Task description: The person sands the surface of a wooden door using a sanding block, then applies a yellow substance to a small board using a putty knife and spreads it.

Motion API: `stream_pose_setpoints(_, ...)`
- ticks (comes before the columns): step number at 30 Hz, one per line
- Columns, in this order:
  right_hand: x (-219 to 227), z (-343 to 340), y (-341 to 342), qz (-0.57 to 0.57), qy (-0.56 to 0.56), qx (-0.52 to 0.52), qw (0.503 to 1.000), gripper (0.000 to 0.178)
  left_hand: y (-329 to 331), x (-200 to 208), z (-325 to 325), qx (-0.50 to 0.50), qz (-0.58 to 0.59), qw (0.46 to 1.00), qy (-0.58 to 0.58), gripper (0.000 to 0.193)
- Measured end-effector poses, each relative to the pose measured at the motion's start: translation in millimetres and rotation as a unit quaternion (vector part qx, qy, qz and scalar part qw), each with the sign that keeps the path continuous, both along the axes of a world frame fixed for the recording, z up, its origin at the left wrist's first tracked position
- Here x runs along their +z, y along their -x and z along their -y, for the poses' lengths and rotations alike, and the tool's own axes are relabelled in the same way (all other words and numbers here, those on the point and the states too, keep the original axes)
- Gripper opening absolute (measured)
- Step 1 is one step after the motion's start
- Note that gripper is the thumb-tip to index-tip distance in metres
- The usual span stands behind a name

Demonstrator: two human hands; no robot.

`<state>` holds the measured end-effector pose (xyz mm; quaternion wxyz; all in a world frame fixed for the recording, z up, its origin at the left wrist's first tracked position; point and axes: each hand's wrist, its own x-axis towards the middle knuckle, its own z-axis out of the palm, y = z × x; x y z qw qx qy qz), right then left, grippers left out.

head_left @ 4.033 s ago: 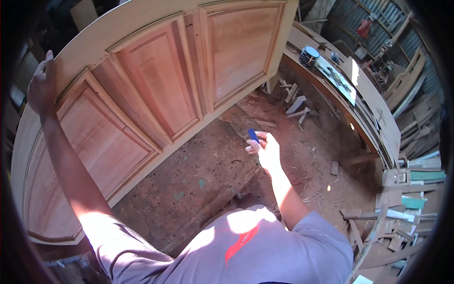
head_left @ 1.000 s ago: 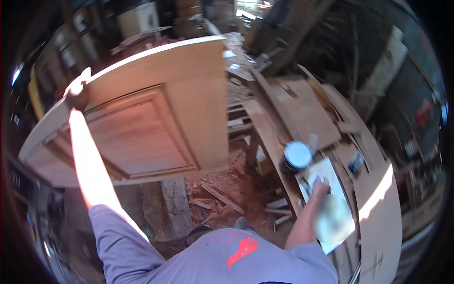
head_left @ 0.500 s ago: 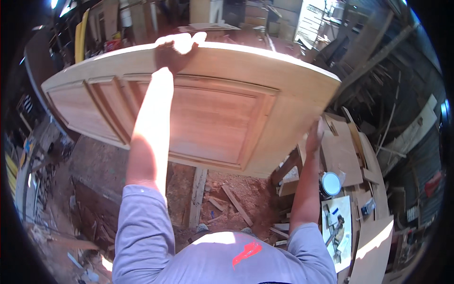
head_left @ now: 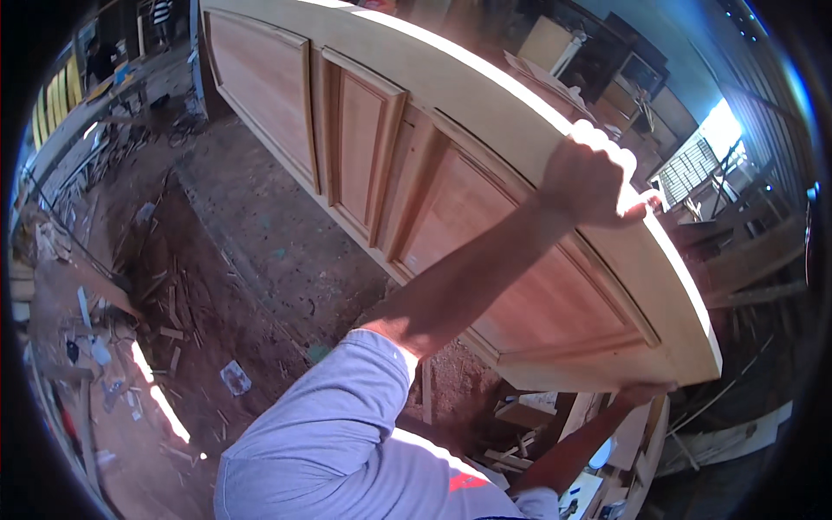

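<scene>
A pale wooden panelled door [head_left: 555, 299] slants across the view, on edge, from the upper left down to the right. My left hand [head_left: 594, 178] grips its sunlit upper edge, fingers curled over the far side. Down at the door's near right end, my right hand [head_left: 646, 394] holds the lower edge from below, its fingers partly hidden by the wood. My left forearm crosses in front of the panels.
Wood scraps and litter [head_left: 236, 379] cover the dirt floor at left. A white-lidded can [head_left: 600, 452] stands on a board-covered bench by my right arm. Stacked boards [head_left: 550, 48] lie behind the door. Someone in striped clothing [head_left: 162, 13] is far left.
My view has swung to the left, so the door now slants more steeply and appears further right. Both hands keep their hold on it.
</scene>
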<state>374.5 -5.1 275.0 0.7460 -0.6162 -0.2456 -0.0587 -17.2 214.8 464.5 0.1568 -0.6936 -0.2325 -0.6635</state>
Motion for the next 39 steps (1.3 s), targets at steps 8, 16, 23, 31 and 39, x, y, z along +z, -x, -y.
stream_pose_setpoints(8,-9,60,-11,-0.025,-0.129,-0.013,0.991,0.095,46,-3,67,-0.039,-0.029,0.999,0.018,0.041)
stream_pose_setpoints(16,17,129,75,-0.062,-0.059,-0.083,0.993,0.109,99,12,113,-0.072,-0.034,0.997,0.021,0.037)
stream_pose_setpoints(23,27,181,111,-0.116,-0.003,-0.132,0.984,0.108,100,34,115,-0.063,-0.078,0.988,0.119,0.046)
stream_pose_setpoints(31,30,179,126,-0.102,-0.003,-0.095,0.990,0.106,66,21,90,-0.056,-0.054,0.993,0.091,0.043)
stream_pose_setpoints(39,92,191,64,0.054,-0.105,0.010,0.993,0.091,59,17,87,-0.039,-0.012,0.998,0.040,0.045)
